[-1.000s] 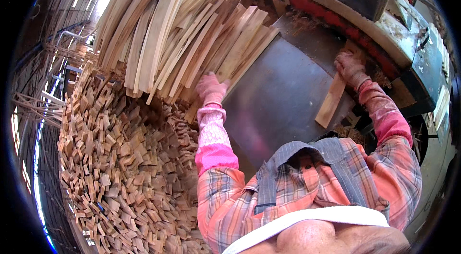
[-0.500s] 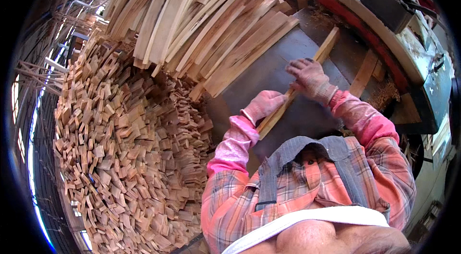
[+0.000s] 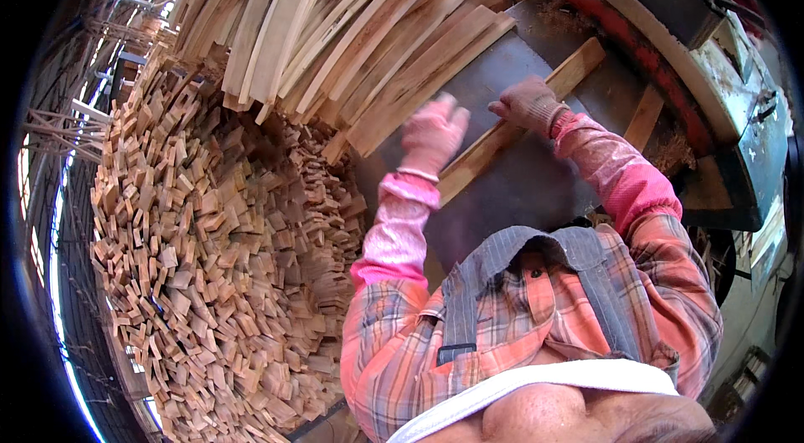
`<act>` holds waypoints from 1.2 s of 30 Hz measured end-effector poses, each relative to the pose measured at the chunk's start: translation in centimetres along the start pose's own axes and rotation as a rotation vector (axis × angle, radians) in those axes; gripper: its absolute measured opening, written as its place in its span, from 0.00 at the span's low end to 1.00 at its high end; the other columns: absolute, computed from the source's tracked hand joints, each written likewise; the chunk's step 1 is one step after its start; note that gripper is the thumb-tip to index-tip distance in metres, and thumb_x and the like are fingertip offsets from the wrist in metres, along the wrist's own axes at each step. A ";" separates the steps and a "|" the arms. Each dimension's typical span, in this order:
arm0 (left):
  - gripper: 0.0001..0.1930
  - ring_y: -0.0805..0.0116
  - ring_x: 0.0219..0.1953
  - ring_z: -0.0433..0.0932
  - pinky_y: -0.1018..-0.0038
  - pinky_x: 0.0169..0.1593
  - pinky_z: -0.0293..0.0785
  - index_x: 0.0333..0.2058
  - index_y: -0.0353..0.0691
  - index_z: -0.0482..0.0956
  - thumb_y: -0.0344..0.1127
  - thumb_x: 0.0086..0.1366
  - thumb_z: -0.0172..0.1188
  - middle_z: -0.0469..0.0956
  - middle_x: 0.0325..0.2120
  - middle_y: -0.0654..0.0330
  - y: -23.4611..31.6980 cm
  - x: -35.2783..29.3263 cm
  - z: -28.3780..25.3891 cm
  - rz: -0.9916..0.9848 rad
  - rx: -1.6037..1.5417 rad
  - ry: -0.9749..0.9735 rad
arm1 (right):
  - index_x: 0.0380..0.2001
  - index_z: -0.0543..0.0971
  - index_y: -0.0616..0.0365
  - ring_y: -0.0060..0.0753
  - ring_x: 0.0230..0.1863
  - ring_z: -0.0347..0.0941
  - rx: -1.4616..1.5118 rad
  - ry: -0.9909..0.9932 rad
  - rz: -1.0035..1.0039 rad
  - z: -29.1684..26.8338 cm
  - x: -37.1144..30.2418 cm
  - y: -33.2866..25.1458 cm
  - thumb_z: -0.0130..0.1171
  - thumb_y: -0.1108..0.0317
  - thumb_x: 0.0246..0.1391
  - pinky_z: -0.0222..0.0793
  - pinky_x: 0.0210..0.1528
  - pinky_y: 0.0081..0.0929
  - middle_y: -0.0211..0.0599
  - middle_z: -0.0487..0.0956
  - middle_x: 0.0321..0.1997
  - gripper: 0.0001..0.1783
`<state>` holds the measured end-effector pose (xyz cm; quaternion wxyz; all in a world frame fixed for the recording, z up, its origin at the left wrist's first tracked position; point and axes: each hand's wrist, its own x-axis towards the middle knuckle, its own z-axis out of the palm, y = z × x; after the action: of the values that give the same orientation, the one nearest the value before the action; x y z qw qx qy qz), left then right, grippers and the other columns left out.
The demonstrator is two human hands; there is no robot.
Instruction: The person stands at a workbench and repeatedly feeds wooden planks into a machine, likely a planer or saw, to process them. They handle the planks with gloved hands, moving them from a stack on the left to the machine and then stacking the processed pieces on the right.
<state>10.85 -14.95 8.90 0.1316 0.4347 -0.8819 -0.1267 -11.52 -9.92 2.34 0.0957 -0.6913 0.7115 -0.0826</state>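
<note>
Right hand point(image 3: 528, 103) across wooden strip point(image 3: 479, 151), left hand point(image 3: 433, 135) released

Wooden strip slants over metal worktop point(image 3: 501, 66), right hand curled across its middle; underside hidden, can't tell if it grips. Left hand blurred, fingers apart, between strip and pile of long boards point(image 3: 360, 49). Second strip point(image 3: 643, 118) farther right, near red-banded machine point(image 3: 653, 29). Stacked wood ends point(image 3: 193, 275) at left

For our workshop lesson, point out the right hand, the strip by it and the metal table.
Right hand point(image 3: 529, 103): head view, back of hand.
Wooden strip point(image 3: 483, 152): head view, lower part.
Metal table point(image 3: 506, 64): head view, bare top.
</note>
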 end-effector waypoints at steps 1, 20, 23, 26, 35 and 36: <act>0.27 0.45 0.51 0.82 0.57 0.54 0.78 0.57 0.42 0.79 0.52 0.66 0.65 0.83 0.48 0.47 -3.0 1.5 0.4 0.006 0.070 0.032 | 0.30 0.87 0.57 0.57 0.39 0.81 -0.003 0.015 -0.012 -0.7 -0.3 -0.4 0.56 0.45 0.60 0.73 0.47 0.55 0.46 0.85 0.32 0.25; 0.37 0.44 0.53 0.79 0.52 0.55 0.76 0.57 0.43 0.75 0.55 0.53 0.75 0.79 0.47 0.47 1.9 -5.7 4.5 -0.071 0.166 -0.226 | 0.36 0.83 0.57 0.54 0.52 0.76 -0.062 0.281 0.171 0.2 -12.2 12.8 0.59 0.57 0.61 0.70 0.55 0.49 0.46 0.82 0.43 0.14; 0.36 0.45 0.56 0.77 0.52 0.58 0.74 0.57 0.42 0.76 0.56 0.56 0.73 0.79 0.50 0.46 4.2 -5.4 5.7 -0.054 0.036 -0.291 | 0.41 0.85 0.56 0.52 0.53 0.77 -0.026 0.265 0.060 -1.1 -11.1 7.8 0.60 0.57 0.59 0.71 0.57 0.47 0.43 0.83 0.45 0.16; 0.39 0.44 0.58 0.76 0.53 0.62 0.71 0.61 0.40 0.74 0.57 0.57 0.72 0.78 0.53 0.44 3.8 -5.3 6.0 0.129 -0.048 -0.085 | 0.49 0.84 0.52 0.49 0.56 0.76 0.092 0.340 -0.138 -0.6 -8.8 2.3 0.62 0.54 0.56 0.70 0.61 0.47 0.39 0.82 0.51 0.21; 0.38 0.42 0.63 0.69 0.54 0.66 0.67 0.62 0.36 0.70 0.47 0.57 0.74 0.69 0.63 0.43 -3.3 2.1 1.8 -0.096 0.128 0.288 | 0.41 0.83 0.53 0.47 0.60 0.72 -0.010 0.189 -0.035 0.7 -8.3 2.1 0.60 0.50 0.57 0.66 0.62 0.49 0.39 0.79 0.49 0.19; 0.37 0.42 0.63 0.70 0.53 0.65 0.68 0.61 0.37 0.71 0.47 0.56 0.74 0.69 0.63 0.44 -6.6 1.4 4.0 -0.116 0.095 0.250 | 0.41 0.83 0.53 0.47 0.60 0.72 -0.001 0.178 -0.033 0.7 -8.5 2.4 0.59 0.50 0.57 0.67 0.62 0.48 0.39 0.80 0.48 0.19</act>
<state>13.50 -19.55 3.08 0.2122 0.5031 -0.8369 -0.0370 -13.44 -1.38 1.29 0.0306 -0.6929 0.7057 -0.1448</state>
